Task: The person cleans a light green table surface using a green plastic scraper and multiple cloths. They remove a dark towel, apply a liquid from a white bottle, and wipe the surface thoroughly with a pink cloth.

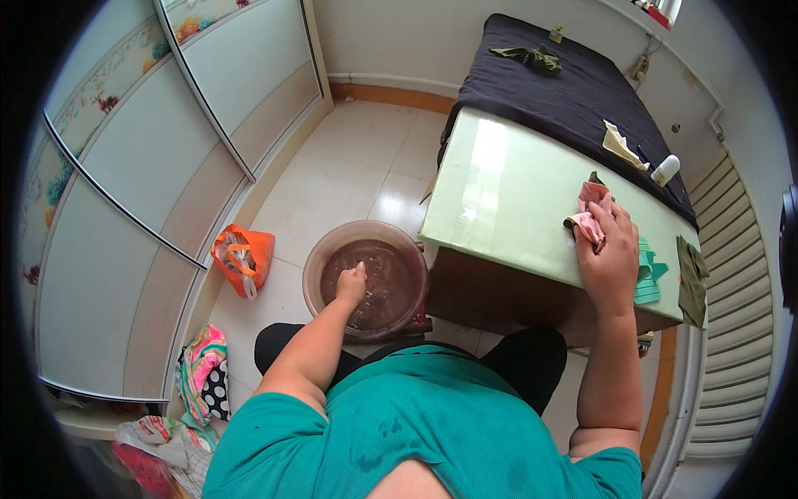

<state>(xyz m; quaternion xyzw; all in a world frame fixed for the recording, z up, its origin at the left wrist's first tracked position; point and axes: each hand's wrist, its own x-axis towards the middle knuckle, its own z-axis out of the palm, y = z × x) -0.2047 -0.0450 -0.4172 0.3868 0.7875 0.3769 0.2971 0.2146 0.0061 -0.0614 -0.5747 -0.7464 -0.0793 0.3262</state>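
My left hand (353,284) hangs over a round brown plastic basin (315,262), its fingers curled in and nothing visible in them. Water with small pale scraps fills the basin's bottom. Over the pale green table top (530,174), my right hand (608,249) grips a crumpled pink cloth (593,203). Dark green fabric shows at the edges of this pink bundle. Right beside that hand sits a turquoise plastic object (649,274), partly hidden by the wrist. A folded olive-green cloth (692,280) lies at the table's right edge.
Dark fabric (530,93) covers the table's far part, bearing an olive cloth strip (533,57), a cream cloth piece (622,146) and a white bottle (665,169). An orange bag (246,262) stands on the floor by the sliding wardrobe (149,224). A radiator (729,312) lines the right wall.
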